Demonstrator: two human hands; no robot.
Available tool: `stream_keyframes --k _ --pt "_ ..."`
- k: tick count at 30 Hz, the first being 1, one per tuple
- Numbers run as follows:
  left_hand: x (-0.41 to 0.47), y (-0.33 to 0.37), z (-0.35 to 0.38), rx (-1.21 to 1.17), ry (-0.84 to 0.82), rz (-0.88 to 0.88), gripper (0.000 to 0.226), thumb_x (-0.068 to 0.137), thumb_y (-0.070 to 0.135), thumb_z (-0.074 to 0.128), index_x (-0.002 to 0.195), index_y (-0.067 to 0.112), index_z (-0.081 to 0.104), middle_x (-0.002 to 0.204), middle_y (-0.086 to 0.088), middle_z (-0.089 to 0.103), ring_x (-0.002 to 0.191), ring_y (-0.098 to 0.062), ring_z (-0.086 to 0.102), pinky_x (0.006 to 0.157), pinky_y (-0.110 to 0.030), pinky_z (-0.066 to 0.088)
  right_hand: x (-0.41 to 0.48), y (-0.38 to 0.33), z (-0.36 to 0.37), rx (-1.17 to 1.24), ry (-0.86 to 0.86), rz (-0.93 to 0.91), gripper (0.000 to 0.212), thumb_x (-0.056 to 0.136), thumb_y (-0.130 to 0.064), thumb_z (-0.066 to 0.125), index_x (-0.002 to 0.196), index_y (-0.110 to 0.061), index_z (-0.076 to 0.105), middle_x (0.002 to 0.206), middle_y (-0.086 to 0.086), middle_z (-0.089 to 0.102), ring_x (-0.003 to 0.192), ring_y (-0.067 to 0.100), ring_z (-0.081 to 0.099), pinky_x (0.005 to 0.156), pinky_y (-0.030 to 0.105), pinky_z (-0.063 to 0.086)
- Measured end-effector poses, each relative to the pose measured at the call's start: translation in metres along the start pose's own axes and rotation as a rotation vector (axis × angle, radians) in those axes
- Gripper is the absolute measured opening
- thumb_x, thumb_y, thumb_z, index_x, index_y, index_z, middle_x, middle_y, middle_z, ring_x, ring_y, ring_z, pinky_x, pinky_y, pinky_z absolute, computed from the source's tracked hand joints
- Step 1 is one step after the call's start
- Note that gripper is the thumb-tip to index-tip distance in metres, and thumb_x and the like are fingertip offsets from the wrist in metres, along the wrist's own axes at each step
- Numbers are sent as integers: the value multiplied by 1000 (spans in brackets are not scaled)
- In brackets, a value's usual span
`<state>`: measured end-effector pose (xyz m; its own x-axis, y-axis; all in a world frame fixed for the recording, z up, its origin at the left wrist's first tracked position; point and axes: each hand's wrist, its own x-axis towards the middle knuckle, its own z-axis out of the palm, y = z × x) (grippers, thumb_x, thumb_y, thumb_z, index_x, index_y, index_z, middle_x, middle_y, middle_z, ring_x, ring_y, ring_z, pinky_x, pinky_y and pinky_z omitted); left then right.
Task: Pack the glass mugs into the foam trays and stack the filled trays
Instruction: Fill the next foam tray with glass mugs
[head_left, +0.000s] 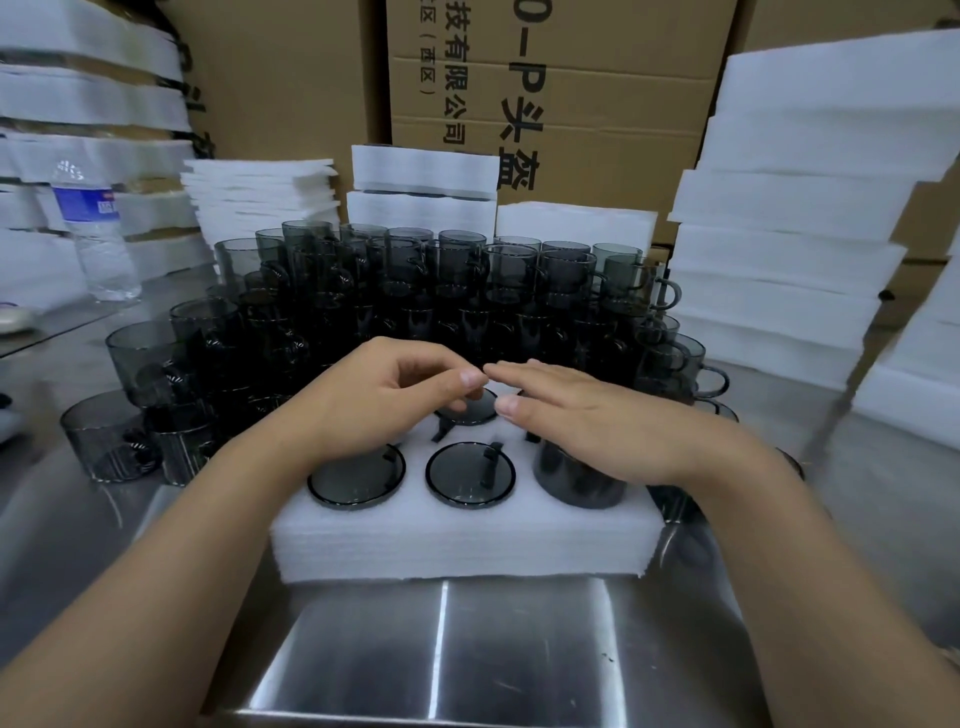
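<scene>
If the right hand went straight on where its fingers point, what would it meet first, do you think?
Probably the left hand, whose fingertips sit just ahead of the right hand; their relative height is unclear.

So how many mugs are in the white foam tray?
4: near-left mug, near-middle mug, near-right mug sticking up, far-middle mug. The left hand and right hand may hide more.

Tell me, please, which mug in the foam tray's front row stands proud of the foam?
The rightmost mug, under the right hand: its dark wall rises above the foam tray, while the left mug and middle mug sit flush.
</scene>
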<state>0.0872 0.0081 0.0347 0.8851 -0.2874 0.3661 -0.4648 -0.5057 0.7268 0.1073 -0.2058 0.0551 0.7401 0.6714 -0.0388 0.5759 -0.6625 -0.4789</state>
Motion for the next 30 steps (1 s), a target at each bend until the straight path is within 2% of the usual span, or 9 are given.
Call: stream_keyframes --k 2,4,6,11,15,19,21,26,30 --pt "0 -1 0 8 19 -3 33 86 52 58 93 24 74 90 7 75 89 -8 70 85 -29 54 0 -1 0 -36 -15 5 53 98 -53 25 149 -44 13 157 -24 5 142 -6 -7 117 31 -8" --pt "1 -3 0 38 63 -16 40 82 58 62 87 20 74 91 -7 74 91 -26 69 88 -48 53 1 -2 1 -72 -40 2 50 99 -51 25 148 -47 13 157 -23 3 142 -4 -8 117 32 -10" --pt "2 -4 0 70 111 -24 49 72 65 55 82 21 73 91 -16 71 92 -36 65 86 -54 50 2 -2 3 -91 -61 12 46 100 -50 25 145 -52 15 157 -23 3 143 -2 -9 115 32 -12" --pt "3 -6 0 91 155 -29 46 69 67 52 77 24 70 88 -10 72 88 -31 65 84 -52 51 5 -4 5 -147 -82 31 46 100 -49 26 146 -47 21 158 -20 6 145 4 -7 114 34 -10" --pt "3 -6 0 98 161 -38 31 78 53 56 70 25 66 86 -4 72 90 -30 66 85 -51 51 6 -3 7 -187 -94 31 45 101 -48 25 146 -48 21 158 -20 3 144 4 -8 114 35 -11" --pt "3 -5 1 102 148 -39 31 78 51 55 69 24 65 86 -5 72 89 -31 66 84 -49 51 9 -1 11 -233 -94 29 47 100 -50 24 146 -49 17 159 -19 1 144 4 -9 117 39 -11" --pt "3 -6 1 101 137 -40 33 78 52 55 69 22 66 86 -9 72 88 -34 65 82 -49 52 9 2 15 -254 -74 14 49 98 -54 21 146 -50 14 158 -20 -1 144 3 -12 117 41 -12" --pt "2 -4 1 113 103 -44 46 76 61 56 73 17 69 79 0 71 82 -25 65 82 -45 52 5 6 21 -302 -61 -8 61 88 -71 11 146 -52 2 158 -21 -8 142 0 -18 116 41 -16" --pt "1 -3 1 112 91 -46 43 71 61 53 66 20 65 79 -6 70 84 -30 64 83 -48 51 5 4 21 -297 -64 -4 75 76 -80 5 145 -53 1 158 -22 -8 143 1 -17 116 43 -14"
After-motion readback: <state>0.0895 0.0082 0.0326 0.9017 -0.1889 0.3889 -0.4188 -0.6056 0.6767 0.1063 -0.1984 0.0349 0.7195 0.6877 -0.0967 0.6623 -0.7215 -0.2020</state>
